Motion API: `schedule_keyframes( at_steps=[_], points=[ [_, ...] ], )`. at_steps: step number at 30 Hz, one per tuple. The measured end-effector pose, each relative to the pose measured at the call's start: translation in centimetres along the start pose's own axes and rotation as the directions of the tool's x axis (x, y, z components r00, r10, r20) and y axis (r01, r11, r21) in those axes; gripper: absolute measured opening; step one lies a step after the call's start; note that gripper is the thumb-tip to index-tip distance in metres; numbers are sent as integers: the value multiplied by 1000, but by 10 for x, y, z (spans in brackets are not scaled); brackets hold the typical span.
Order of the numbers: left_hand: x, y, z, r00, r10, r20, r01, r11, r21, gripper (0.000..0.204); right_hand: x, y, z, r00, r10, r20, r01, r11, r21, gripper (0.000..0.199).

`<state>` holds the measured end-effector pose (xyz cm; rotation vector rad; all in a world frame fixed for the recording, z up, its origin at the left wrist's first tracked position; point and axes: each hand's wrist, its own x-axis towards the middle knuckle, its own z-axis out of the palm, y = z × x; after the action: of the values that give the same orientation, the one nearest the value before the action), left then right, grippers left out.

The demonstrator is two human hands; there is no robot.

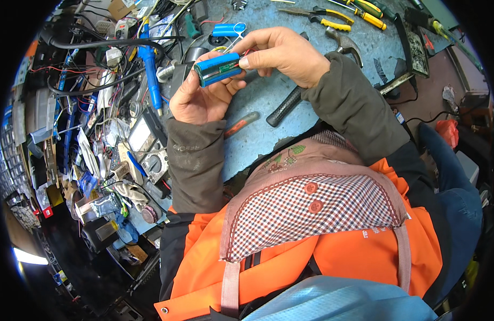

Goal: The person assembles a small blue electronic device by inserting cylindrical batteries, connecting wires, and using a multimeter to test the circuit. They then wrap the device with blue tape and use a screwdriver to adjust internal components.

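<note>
A blue shrink-wrapped battery pack [208,66], with a narrow green circuit board in the groove between its cells, is held above the blue work mat. My left hand [202,102] cradles it from below, thumb against its left end. From the right, my right hand [284,56] pinches at the pack's right end, where a bit of red wire shows; whether the fingertips grip the wire or the wrap is hard to tell. Just behind lies another blue battery pack [225,30]. Below my hands rests a grey and red handled tool [241,124].
A hammer [285,106] lies under my right forearm. Yellow-black pliers [323,19] and screwdrivers [371,19] sit at the back right. To the left, a blue soldering iron [150,69], a multimeter [150,152] and tangled cables crowd the bench. A dark-framed board [413,51] stands at the right edge.
</note>
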<state>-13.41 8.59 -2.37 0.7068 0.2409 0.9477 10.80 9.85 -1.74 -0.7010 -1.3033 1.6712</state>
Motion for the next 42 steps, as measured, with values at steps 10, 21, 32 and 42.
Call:
schedule_keyframes(
  at_steps=[10,21,32,42],
  points=[
    [0,-3,9,988,66,-139,-67,998,-2,70,0,0,2,999,-22,-44,19,997,-72,22],
    [0,-8,10,992,71,-102,-75,997,-36,73,-1,0,-3,996,78,-54,-72,992,100,20],
    [1,-13,13,990,103,-99,-116,983,-142,75,2,-2,5,998,47,-33,-41,986,159,28],
    [3,5,-5,954,251,-167,-286,928,-239,87,3,2,-5,988,31,-148,-39,998,-54,32]
  ],
)
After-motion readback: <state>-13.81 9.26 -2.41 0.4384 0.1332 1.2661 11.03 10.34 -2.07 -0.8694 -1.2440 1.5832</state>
